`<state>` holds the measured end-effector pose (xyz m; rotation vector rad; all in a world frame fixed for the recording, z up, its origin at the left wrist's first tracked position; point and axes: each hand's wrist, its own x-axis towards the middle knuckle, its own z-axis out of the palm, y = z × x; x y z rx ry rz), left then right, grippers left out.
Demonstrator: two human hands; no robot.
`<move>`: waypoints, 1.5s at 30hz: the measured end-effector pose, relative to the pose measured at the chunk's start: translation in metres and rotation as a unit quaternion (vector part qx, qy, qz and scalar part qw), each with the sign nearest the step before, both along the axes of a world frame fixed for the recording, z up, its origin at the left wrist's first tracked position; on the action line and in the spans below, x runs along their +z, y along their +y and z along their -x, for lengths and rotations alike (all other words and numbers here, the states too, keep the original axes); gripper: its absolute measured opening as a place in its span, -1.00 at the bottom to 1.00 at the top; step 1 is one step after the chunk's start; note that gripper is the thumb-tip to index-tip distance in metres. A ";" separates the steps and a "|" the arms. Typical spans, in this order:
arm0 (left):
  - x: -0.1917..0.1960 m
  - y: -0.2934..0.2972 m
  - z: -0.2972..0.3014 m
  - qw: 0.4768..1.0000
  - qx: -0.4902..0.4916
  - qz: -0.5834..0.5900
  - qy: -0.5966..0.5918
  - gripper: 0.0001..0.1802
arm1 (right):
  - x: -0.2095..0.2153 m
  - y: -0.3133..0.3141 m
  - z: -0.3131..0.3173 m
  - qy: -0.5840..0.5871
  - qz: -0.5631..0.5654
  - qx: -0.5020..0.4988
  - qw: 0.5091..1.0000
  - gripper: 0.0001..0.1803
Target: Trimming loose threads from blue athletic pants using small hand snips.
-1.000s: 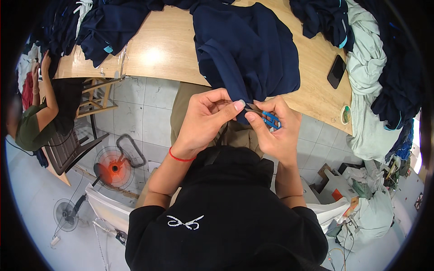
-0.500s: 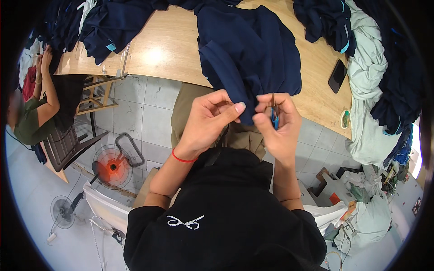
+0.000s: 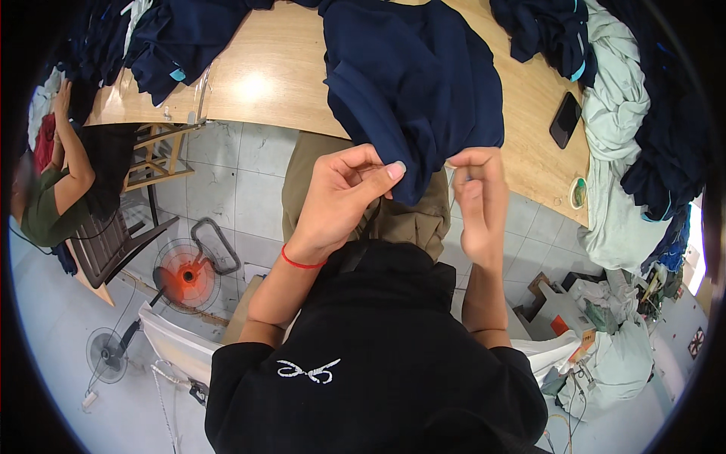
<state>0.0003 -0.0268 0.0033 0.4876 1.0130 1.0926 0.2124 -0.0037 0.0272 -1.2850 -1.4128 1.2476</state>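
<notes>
A navy blue garment (image 3: 423, 83) lies over the table's near edge, its lower end drawn toward me. At that end my left hand (image 3: 349, 185) is closed, pinching the fabric between thumb and fingers. My right hand (image 3: 482, 198) is beside the garment's right edge, fingers curled and slightly blurred, the index fingertip close to the cloth. The small blue-handled thread snips seen in it earlier do not show now; whatever it holds is hidden.
On the wooden table (image 3: 276, 68) lie a black phone (image 3: 566, 119), more navy garments (image 3: 181, 49) and pale green cloth (image 3: 616, 83). An oval opening (image 3: 578, 193) sits near its right corner. A person (image 3: 64, 181) works at far left, near a chair (image 3: 113, 242) and floor fans (image 3: 187, 276).
My right hand has turned and moved slightly right, off the cloth's lower end, and the snips have gone from sight. The left hand keeps its pinch, shifted slightly left and up.
</notes>
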 end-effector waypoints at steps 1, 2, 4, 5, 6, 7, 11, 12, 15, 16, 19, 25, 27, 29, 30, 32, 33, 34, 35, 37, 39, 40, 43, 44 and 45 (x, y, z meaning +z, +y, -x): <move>0.000 0.000 0.001 1.000 -0.007 -0.001 -0.007 -0.78 | 0.000 -0.001 0.002 0.031 -0.006 0.038 0.999 -0.85; 0.003 0.002 0.000 1.000 -0.008 0.000 -0.008 -0.78 | -0.003 -0.003 0.008 0.004 -0.032 0.036 0.999 -0.77; 0.011 0.005 -0.001 1.000 -0.014 -0.004 -0.009 -0.81 | 0.002 0.000 0.009 -0.054 -0.051 0.063 0.995 -0.76; 0.011 0.005 -0.001 1.000 -0.013 -0.004 -0.008 -0.81 | 0.004 0.002 0.010 -0.111 -0.071 0.092 0.987 -0.74; 0.011 0.005 -0.001 1.000 -0.015 -0.010 -0.013 -0.83 | 0.002 0.002 0.010 -0.105 -0.074 0.088 0.988 -0.71; 0.012 0.005 -0.001 1.000 -0.017 -0.017 -0.018 -0.85 | -0.003 0.003 0.011 -0.104 -0.075 0.089 0.988 -0.71; 0.007 0.002 -0.002 0.999 -0.013 -0.027 -0.017 -0.88 | -0.017 0.000 0.005 0.017 -0.050 0.051 0.997 -0.71; 0.003 0.001 -0.003 0.999 -0.026 -0.028 -0.020 -0.91 | -0.015 0.001 0.002 0.016 -0.044 0.049 0.998 -0.71; 0.003 -0.003 -0.012 0.998 -0.033 -0.023 -0.041 -0.85 | 0.001 -0.003 0.014 -0.015 -0.021 0.049 0.998 -0.73; 0.003 -0.006 -0.016 0.998 -0.018 -0.011 -0.052 -0.77 | -0.003 -0.004 0.019 -0.014 0.006 0.040 0.999 -0.76; -0.003 -0.014 -0.016 0.997 -0.027 -0.041 -0.067 -0.46 | -0.023 -0.008 0.024 -0.006 0.009 0.014 1.000 -0.85; -0.039 0.001 0.013 0.990 0.025 -0.019 -0.134 -0.68 | 0.001 -0.001 0.011 -0.041 -0.110 0.124 0.985 -0.78; -0.034 0.020 0.013 0.992 0.060 0.007 -0.115 -0.64 | 0.002 -0.003 0.001 -0.088 -0.137 0.220 0.962 -0.73; -0.042 0.043 0.031 0.997 0.017 -0.018 -0.072 -0.65 | 0.005 -0.006 -0.004 -0.100 -0.148 0.235 0.955 -0.72; -0.038 0.053 0.028 0.997 0.036 0.002 -0.067 -0.69 | 0.007 -0.006 -0.008 -0.120 -0.155 0.269 0.943 -0.73; -0.047 0.062 0.036 0.988 0.036 0.053 -0.139 -0.68 | 0.005 -0.010 -0.014 -0.126 -0.156 0.304 0.931 -0.71; -0.050 0.067 0.041 0.971 0.037 0.105 -0.210 -0.68 | 0.002 -0.011 -0.018 -0.125 -0.157 0.303 0.932 -0.71; -0.050 0.071 0.048 0.966 0.006 0.121 -0.230 -0.68 | -0.001 -0.011 -0.023 -0.145 -0.148 0.308 0.928 -0.71; -0.047 0.077 0.054 0.966 0.006 0.122 -0.228 -0.68 | -0.003 -0.011 -0.027 -0.165 -0.137 0.314 0.925 -0.71; -0.037 0.087 0.070 0.966 0.015 0.119 -0.228 -0.69 | 0.001 -0.004 -0.032 -0.221 -0.136 0.260 0.930 -0.68; -0.013 0.089 0.086 0.964 0.050 -0.025 -0.260 -0.63 | 0.007 0.008 -0.037 -0.235 -0.171 0.156 0.944 -0.61; 0.001 0.085 0.090 0.944 0.065 -0.118 -0.303 -0.58 | 0.013 0.013 -0.039 -0.203 -0.164 0.115 0.958 -0.55; 0.040 0.066 0.095 0.909 0.041 -0.272 -0.314 -0.50 | 0.023 0.030 -0.030 -0.119 -0.206 -0.020 0.971 -0.51; 0.031 0.058 0.098 0.926 0.072 -0.256 -0.267 -0.51 | 0.021 0.033 -0.031 -0.136 -0.202 -0.024 0.970 -0.59; 0.011 0.052 0.097 0.940 0.098 -0.238 -0.224 -0.52 | 0.014 0.039 -0.032 -0.134 -0.203 -0.022 0.970 -0.59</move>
